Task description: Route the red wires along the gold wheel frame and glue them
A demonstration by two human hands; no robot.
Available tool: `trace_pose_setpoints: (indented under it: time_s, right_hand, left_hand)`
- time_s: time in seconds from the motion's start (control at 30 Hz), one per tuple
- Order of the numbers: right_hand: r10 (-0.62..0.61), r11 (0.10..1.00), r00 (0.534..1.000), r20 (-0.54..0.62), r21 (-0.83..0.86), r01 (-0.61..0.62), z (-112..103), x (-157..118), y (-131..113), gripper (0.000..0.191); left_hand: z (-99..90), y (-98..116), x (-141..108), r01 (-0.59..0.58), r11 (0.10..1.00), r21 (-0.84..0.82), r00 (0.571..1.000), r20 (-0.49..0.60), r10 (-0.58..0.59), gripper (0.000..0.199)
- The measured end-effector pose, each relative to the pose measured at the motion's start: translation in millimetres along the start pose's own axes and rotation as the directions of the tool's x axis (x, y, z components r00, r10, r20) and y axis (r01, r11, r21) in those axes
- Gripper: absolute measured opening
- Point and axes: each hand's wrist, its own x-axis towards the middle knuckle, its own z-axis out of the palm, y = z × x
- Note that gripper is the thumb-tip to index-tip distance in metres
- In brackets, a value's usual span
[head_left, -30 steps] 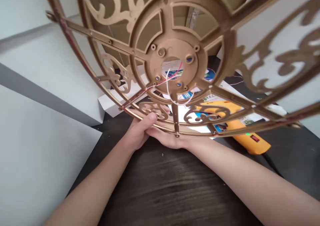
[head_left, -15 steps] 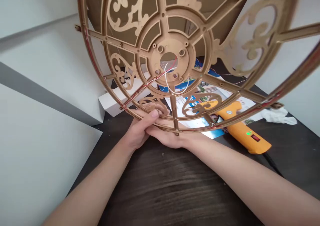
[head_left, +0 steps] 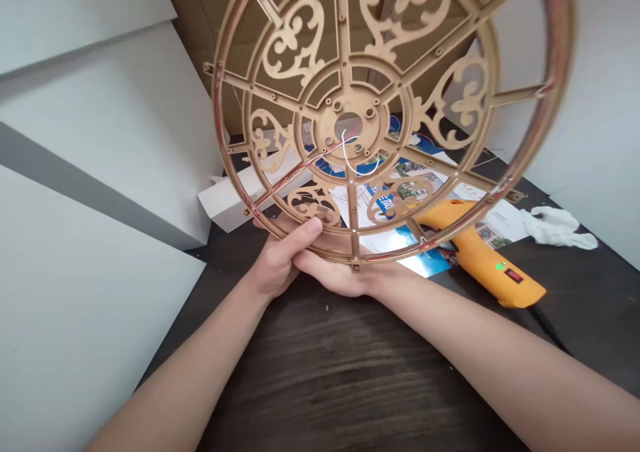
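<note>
A large round gold openwork frame (head_left: pixel 353 231), with scrollwork between its spokes, stands tilted up above the table. Red and white wires (head_left: pixel 361 172) run along a spoke to the hub and dangle there; more red wire lies in the outer rim. My left hand (head_left: pixel 285 255) is closed on the lower rim, thumb in front and fingers behind. Beneath and behind the same rim, my right hand (head_left: pixel 330 272) grips the frame from below, its fingers mostly hidden. Just right of the frame's bottom lies an orange hot glue gun (head_left: pixel 493 265), its green light lit.
Printed leaflets (head_left: pixel 500 222) lie behind the frame on the dark table (head_left: pixel 320 372). A white box (head_left: pixel 225 202) stands at left and a crumpled white cloth (head_left: pixel 560 229) at right. White panels (head_left: pixel 90 145) rise at left, brown cardboard (head_left: pixel 193 12) behind.
The frame's top has tipped away from me, so more of the wheel shows and it looks smaller. Both hands keep their hold on the lower rim.
</note>
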Motion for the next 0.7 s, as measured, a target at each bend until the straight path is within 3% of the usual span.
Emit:
trace_pose_setpoints:
  time_s: [0.2,0.7]
  right_hand:
    - [-0.035,0.998,0.998,0.049,0.061,0.032,-6.3,1.3,-2.1,0.041]
    - [-0.078,0.991,0.996,0.04,0.11,0.073,-2.0,-3.7,1.7,0.05]
  left_hand:
    - [3.7,0.9,1.9,0.027,1.0,-0.008,1.0,-0.001,-0.027,0.022]
    - [9.1,8.2,-0.9,0.041,0.997,-0.061,0.988,-0.147,-0.05,0.016]
